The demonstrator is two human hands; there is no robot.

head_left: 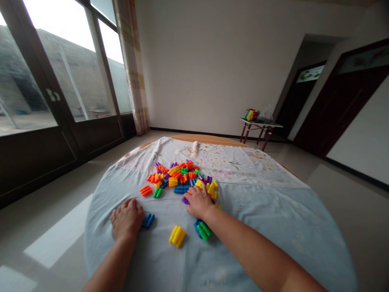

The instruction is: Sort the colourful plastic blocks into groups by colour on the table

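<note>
My right hand [199, 201] reaches over the near right edge of a pile of colourful plastic building blocks [173, 181]. Its fingers are apart and touch pieces there, with yellow blocks [212, 187] beyond them and a purple block [184, 200] by the fingertips; the palm side is hidden. On the cloth at the left rests my left hand [126, 219], palm down, holding nothing that shows. Just right of it lies a blue block [148, 221]. A yellow block piece [177, 236] sits nearer to me, and a green block [204, 230] lies against a blue one below my right wrist.
A light blue and floral tablecloth [258, 227] covers the round table, whose wooden rim [209, 139] shows at the far side. Loose orange [146, 190] and green [157, 193] blocks lie left of the pile. A small side table [261, 123] holding bags stands by the far wall.
</note>
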